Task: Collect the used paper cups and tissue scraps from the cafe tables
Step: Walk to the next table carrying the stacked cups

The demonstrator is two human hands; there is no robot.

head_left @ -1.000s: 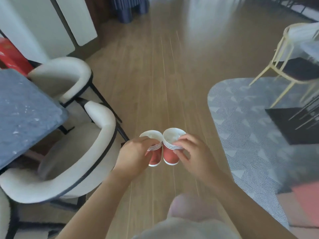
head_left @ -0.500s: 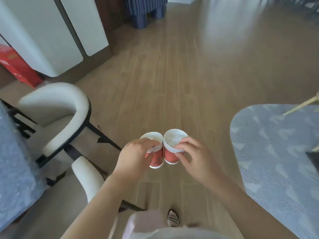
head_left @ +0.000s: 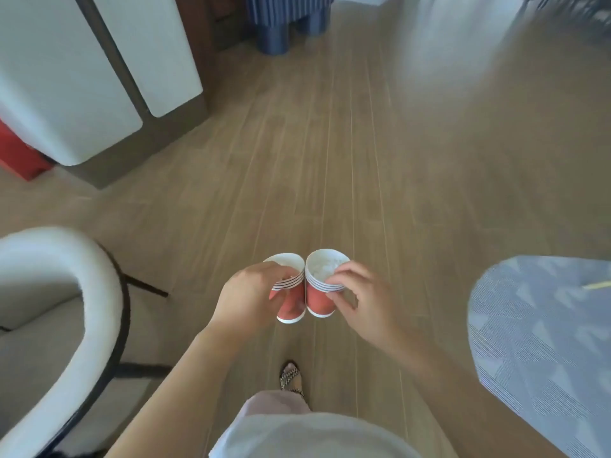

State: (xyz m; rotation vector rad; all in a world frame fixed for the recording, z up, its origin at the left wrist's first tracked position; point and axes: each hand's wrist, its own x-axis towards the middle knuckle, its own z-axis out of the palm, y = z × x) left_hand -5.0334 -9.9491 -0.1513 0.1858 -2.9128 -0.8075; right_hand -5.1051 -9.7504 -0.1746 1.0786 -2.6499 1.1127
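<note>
Two stacks of red paper cups with white rims are held side by side in front of me, above the wooden floor. My left hand (head_left: 251, 295) grips the left cup stack (head_left: 292, 304), fingers wrapped around its side. My right hand (head_left: 360, 299) holds the right cup stack (head_left: 319, 300) by its rim, and white tissue scraps (head_left: 325, 266) lie inside its top cup. The two stacks touch each other.
A white padded chair (head_left: 82, 292) with a black frame stands at the left. White cabinet panels (head_left: 66, 77) and a red box (head_left: 16, 153) are at the far left. A blue ribbed stool (head_left: 287, 21) is ahead. A grey patterned rug (head_left: 542, 342) lies at the right.
I have walked forward: the grey table and nearer chair slid out of view at the left, the blue stool came closer. Both hands keep the same hold on the cups.
</note>
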